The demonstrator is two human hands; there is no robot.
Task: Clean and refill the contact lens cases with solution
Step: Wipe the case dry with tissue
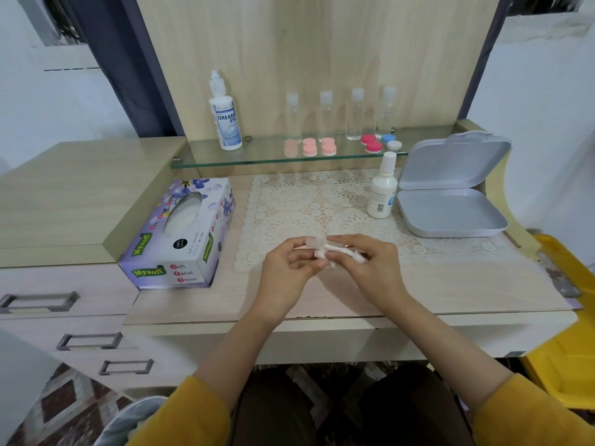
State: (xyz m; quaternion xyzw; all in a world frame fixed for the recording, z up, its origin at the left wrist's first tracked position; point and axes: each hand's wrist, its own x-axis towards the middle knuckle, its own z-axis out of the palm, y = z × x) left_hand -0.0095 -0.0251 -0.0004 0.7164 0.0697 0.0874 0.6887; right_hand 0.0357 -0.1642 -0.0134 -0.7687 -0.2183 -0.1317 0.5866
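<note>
In mid-frame, lens case (314,243): clear, held just above the lace mat (289,204), between both hands.
Left hand (288,265): grip pinching the lens case, fingers curled.
Right hand (373,262): grip pinching a white swab (341,251) that touches the case; details blurred.
Solution bottle (381,191): upright on the tabletop (450,284), right of centre, just beside the open grey box (450,217).
Glass shelf (257,157), upper centre: pink cases (309,147), larger bottle (226,119).
Tissue box (180,233): left of the mat.
</note>
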